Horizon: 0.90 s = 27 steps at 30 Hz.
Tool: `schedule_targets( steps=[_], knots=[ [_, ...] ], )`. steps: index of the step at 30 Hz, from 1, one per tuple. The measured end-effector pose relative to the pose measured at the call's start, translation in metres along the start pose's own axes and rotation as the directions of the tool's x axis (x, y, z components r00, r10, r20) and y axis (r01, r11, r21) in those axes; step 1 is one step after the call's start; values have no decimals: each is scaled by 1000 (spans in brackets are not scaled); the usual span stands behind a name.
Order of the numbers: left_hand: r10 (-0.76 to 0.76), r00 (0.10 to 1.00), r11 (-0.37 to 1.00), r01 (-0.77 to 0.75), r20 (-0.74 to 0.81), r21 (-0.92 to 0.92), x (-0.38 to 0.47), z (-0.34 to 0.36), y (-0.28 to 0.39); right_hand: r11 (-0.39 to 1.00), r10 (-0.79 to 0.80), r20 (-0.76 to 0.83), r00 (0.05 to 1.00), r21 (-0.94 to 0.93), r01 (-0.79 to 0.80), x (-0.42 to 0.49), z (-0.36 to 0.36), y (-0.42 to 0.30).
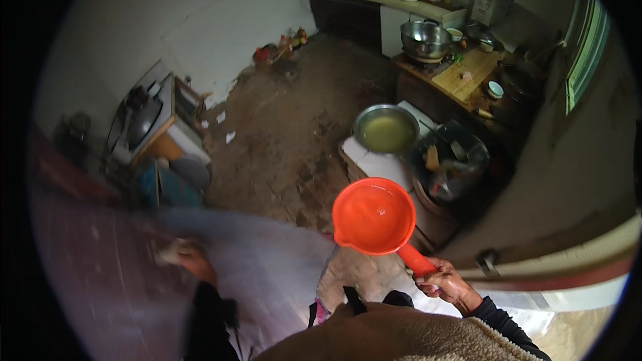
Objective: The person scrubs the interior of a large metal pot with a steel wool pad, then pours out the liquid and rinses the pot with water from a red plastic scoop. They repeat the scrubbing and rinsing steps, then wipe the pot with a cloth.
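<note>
My right hand (pixel 444 285) grips the handle of an orange-red plastic water ladle (pixel 374 215), which holds clear liquid and is roughly level. Beyond the ladle, a round metal basin (pixel 386 129) with yellowish liquid stands on a white ledge. My left hand (pixel 193 259) is at the lower left, blurred, by the edge of a door or hanging sheet; something pale shows at its fingers, and whether it holds this cannot be told. A greyish sheet or panel (pixel 251 255) spreads beside my left arm.
A bin lined with a plastic bag (pixel 451 160) stands right of the basin. Farther back, a worktop carries a wooden cutting board (pixel 471 74), a large steel pot (pixel 425 40) and a small bowl (pixel 495 90). At left stands a low cabinet (pixel 173 130) with a wok lid on it.
</note>
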State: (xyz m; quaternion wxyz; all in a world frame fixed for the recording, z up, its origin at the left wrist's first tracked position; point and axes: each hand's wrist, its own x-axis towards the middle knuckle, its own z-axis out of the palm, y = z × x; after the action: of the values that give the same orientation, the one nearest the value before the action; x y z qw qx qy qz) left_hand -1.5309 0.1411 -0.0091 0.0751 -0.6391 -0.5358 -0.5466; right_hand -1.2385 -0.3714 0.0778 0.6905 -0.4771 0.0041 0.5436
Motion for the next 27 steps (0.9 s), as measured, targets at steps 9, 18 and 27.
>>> schedule_targets(
  steps=[9, 18, 27],
  knots=[
    [-300, 232, 326, 936, 925, -129, 120, 331, 70, 985, -143, -29, 989, 93, 146, 233, 64, -138],
    [-508, 164, 455, 884, 846, 103, 168, 461, -12, 924, -300, -268, 915, 158, 349, 414, 89, -276],
    [-274, -93, 428, 879, 957, 208, 161, 787, 29, 690, -610, -561, 559, -29, 723, 546, 114, -402]
  ],
)
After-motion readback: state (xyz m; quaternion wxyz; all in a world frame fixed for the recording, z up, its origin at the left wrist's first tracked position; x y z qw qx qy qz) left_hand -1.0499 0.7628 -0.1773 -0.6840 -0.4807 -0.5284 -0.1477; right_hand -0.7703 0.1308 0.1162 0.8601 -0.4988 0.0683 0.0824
